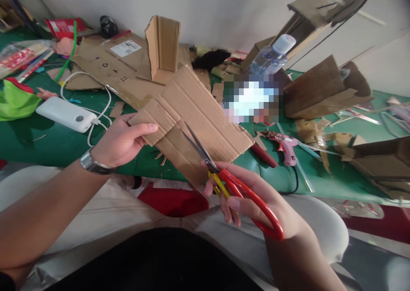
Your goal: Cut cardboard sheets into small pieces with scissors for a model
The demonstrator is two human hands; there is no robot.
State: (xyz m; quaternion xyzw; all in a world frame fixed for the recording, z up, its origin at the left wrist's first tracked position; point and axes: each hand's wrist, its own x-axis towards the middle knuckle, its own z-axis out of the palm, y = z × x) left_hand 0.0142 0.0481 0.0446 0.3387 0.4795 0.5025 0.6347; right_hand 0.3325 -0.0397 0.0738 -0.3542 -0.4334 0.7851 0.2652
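Note:
My left hand [123,139] grips a creased piece of cardboard [195,107] by its left corner, thumb on top and fingers beneath. A slit runs in the cardboard near the thumb. In my right hand [253,197] are scissors [253,201] with red handles, their blades slightly apart and pointing up and left over the cardboard. Something yellow [219,184] also shows among the right fingers beside the scissors' pivot; I cannot tell what it is. Whether the lower blade lies under the cardboard is unclear.
On the green table [121,163] lie a white power bank [68,114] with a cable, a pink glue gun [286,148] and a flattened box [128,69]. A water bottle [272,56] stands behind a pixelated bright patch. Cardboard constructions [323,86] occupy the right side.

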